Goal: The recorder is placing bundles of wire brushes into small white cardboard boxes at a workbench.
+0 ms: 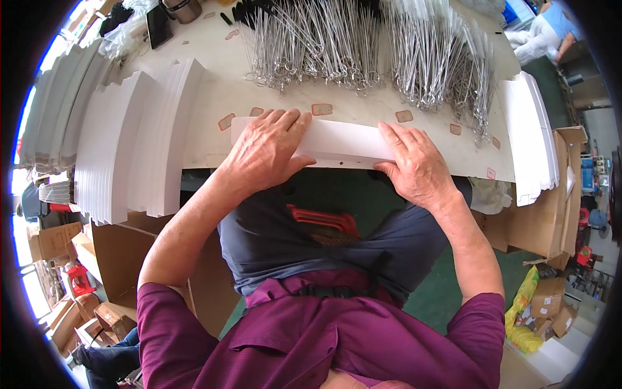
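Observation:
A long, narrow piece of folded white card (346,139), perhaps a flat carton, lies along the table's near edge. My left hand (272,146) covers its left end, fingers on top and thumb out at the front edge. At the other end my right hand (414,159) grips the card, with its fingers over the top and its thumb at the near side. Beyond both hands lie two large bundles of thin metal wire rods with looped ends, a left bundle (311,48) and a right bundle (440,58). Some rods in the left bundle have black far ends.
Stacks of white folded card (113,149) stand at the table's left, with another white stack (531,136) at the right edge. Cardboard boxes sit below on both sides, one box (551,201) at the right. A phone (159,27) and a metal cup (183,9) are far left.

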Demonstrator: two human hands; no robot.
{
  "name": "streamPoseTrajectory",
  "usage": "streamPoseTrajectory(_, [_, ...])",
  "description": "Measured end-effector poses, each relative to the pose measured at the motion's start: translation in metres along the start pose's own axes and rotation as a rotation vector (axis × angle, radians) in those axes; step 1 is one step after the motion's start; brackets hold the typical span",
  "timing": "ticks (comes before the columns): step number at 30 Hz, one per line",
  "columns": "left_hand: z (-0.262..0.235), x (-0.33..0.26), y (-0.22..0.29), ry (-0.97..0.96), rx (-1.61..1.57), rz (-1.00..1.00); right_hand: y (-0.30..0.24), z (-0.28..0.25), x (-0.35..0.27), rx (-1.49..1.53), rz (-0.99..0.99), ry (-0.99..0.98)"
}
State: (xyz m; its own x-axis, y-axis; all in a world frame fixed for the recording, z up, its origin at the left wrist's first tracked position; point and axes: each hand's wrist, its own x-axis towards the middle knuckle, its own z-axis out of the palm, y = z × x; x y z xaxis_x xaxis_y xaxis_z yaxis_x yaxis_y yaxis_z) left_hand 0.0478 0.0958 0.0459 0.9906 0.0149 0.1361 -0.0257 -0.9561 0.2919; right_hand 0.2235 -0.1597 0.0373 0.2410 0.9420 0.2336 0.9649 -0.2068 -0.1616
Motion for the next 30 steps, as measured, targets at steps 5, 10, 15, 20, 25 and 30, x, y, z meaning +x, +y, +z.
streamPoseTrajectory(5, [0.009, 0.006, -0.005, 0.042, -0.032, -0.023, 0.008, 0.003, 0.01, 0.014, -0.012, 0.047])
streamPoseTrajectory(10, [0.032, 0.008, -0.001, 0.123, -0.043, -0.062, 0.013, 0.025, 0.001, 0.09, 0.034, 0.111])
streamPoseTrajectory(15, [0.046, -0.012, 0.005, 0.243, -0.067, -0.027, 0.002, 0.025, -0.007, 0.034, 0.015, 0.055])
streamPoseTrajectory(20, [0.066, -0.019, 0.027, 0.154, 0.118, -0.051, -0.027, 0.035, -0.009, 0.031, 0.079, 0.014])
streamPoseTrajectory(25, [0.074, 0.002, 0.022, 0.071, 0.155, 0.028, -0.049, 0.065, 0.018, -0.137, -0.018, -0.044])
streamPoseTrajectory(30, [0.05, -0.042, -0.013, 0.104, 0.231, -0.132, -0.001, 0.045, -0.024, -0.133, 0.193, -0.018])
